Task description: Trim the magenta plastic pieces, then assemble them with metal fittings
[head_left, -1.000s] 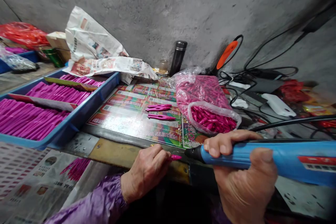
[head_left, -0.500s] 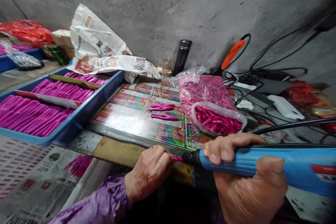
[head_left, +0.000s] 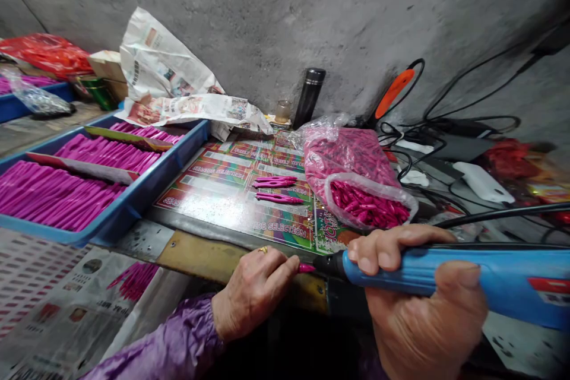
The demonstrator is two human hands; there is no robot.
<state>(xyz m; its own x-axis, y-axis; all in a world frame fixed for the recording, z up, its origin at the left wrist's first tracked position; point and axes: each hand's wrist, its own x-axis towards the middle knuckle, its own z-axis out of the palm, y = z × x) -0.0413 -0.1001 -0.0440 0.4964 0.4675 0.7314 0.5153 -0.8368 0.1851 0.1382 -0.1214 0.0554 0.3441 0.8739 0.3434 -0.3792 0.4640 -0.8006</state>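
My left hand [head_left: 252, 291], in a purple sleeve, is closed in a pinch on a small pink plastic piece [head_left: 306, 268] at the bench's front edge. My right hand [head_left: 414, 303] is wrapped round a blue corded electric tool [head_left: 445, 273], whose black tip touches the pink piece. Three finished pink pieces [head_left: 276, 189] lie on the colourful printed mat [head_left: 222, 190]. A clear bag of small pink parts [head_left: 356, 181] sits just behind my right hand.
A blue tray [head_left: 133, 202] of magenta strips stands at the left, with crumpled newspaper [head_left: 173, 89] behind it. A black flask [head_left: 310, 97] stands by the concrete wall. Cables, an orange-handled tool [head_left: 394, 92] and white adapters crowd the right. Newspaper with more pink pieces [head_left: 133, 279] lies lower left.
The tool tip and the pink piece stay together throughout; both hands shifted only slightly. The view moved a little to the left.
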